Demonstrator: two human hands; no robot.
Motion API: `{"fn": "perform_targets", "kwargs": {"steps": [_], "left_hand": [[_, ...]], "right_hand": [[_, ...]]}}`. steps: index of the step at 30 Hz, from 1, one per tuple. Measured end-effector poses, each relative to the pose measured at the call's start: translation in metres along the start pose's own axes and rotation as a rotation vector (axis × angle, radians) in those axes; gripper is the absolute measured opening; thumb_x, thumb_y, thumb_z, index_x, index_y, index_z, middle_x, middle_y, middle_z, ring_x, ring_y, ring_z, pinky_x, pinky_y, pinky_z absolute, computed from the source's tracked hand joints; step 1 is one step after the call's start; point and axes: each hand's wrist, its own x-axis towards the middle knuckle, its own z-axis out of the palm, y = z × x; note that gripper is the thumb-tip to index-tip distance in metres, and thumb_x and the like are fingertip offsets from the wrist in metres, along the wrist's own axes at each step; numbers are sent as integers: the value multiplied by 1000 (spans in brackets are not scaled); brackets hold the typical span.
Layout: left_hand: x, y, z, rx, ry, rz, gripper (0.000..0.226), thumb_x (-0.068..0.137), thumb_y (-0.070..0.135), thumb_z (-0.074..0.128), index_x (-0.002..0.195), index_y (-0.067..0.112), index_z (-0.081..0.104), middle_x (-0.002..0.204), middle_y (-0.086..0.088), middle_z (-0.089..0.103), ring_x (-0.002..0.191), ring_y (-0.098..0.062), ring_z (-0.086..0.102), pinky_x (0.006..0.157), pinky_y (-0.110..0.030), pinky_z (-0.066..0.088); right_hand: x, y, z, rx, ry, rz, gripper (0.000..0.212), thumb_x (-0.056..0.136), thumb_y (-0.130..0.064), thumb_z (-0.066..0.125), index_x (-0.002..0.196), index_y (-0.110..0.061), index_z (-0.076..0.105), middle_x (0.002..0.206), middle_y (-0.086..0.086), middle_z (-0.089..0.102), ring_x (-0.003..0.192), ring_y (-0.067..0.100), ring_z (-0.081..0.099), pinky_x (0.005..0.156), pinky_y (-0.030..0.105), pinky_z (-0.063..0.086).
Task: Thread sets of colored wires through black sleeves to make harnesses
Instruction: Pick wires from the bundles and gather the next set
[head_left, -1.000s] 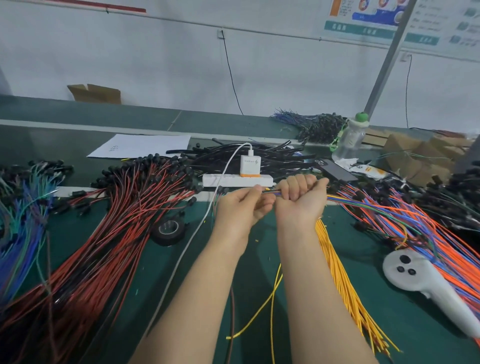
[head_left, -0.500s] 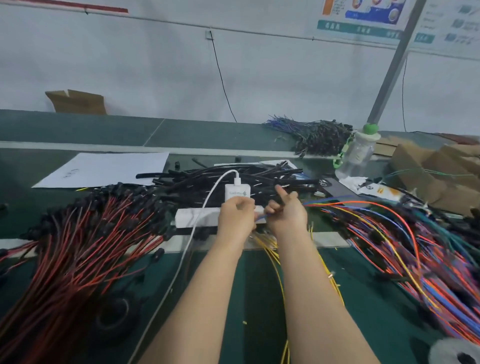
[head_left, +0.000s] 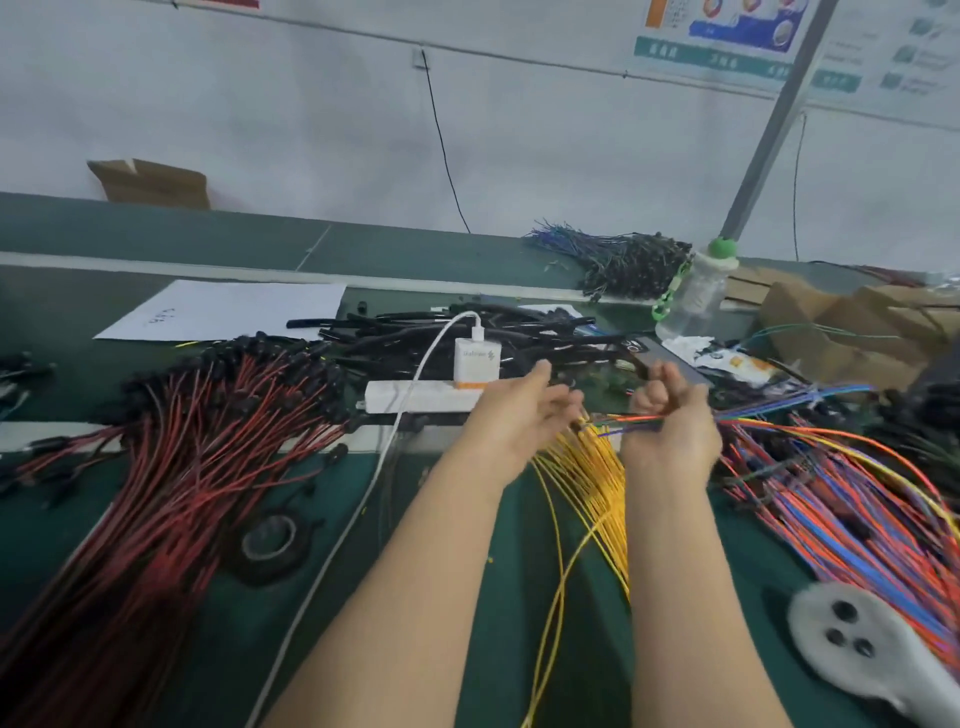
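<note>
My right hand (head_left: 670, 431) grips a small set of colored wires (head_left: 631, 422) whose tips point left, toward my left hand. My left hand (head_left: 524, 410) hovers just left of those tips, fingers relaxed and spread, holding nothing that I can see. A fan of yellow wires (head_left: 587, 467) lies on the green table under both hands. Loose black sleeves (head_left: 467, 338) are heaped behind the hands. A large spread of colored wires (head_left: 841, 499) lies to the right.
A white power strip (head_left: 410, 400) with a charger (head_left: 475, 361) and white cable sits just behind my left hand. Red-and-black harnesses (head_left: 182, 457) cover the left. A tape roll (head_left: 267, 540), a white controller (head_left: 857, 644), a bottle (head_left: 696, 296) and cardboard boxes (head_left: 857, 322) also lie around.
My hands have drawn apart; the left hand let go and opened. The right hand now holds the colored wire set alone. The camera tilted slightly downward.
</note>
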Motion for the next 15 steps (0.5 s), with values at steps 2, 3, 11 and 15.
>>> {"fn": "perform_targets", "kwargs": {"steps": [2,3,11,15], "left_hand": [[-13,-10,14,-32,-56,-87,16,99,13,47,101,-3,46,102,-20,53,56,-15,61,45,-18,51],[-16,-16,17,48,-44,-93,13,99,12,48,101,-1,47,97,-17,53,48,-12,59,42,-18,49],[0,-32,-25,614,324,183,15,93,13,56,78,9,57,66,-4,56,50,-14,58,78,-36,57],[27,-42,-9,399,231,119,29,92,5,58,119,-1,49,73,-7,56,57,-13,56,65,-28,56]], "right_hand": [[-19,-14,-10,4,-6,8,47,107,-24,25,75,-4,53,73,9,55,30,4,30,34,13,25],[-26,-18,-15,-13,-2,11,47,107,-25,24,75,-5,52,75,9,55,29,3,28,33,14,23],[-38,-21,-29,-121,35,83,48,107,-30,25,78,-6,55,75,11,57,26,4,22,29,15,18],[-28,-16,-31,-134,53,109,49,106,-32,27,78,-6,55,71,10,57,26,5,23,29,15,17]]}}
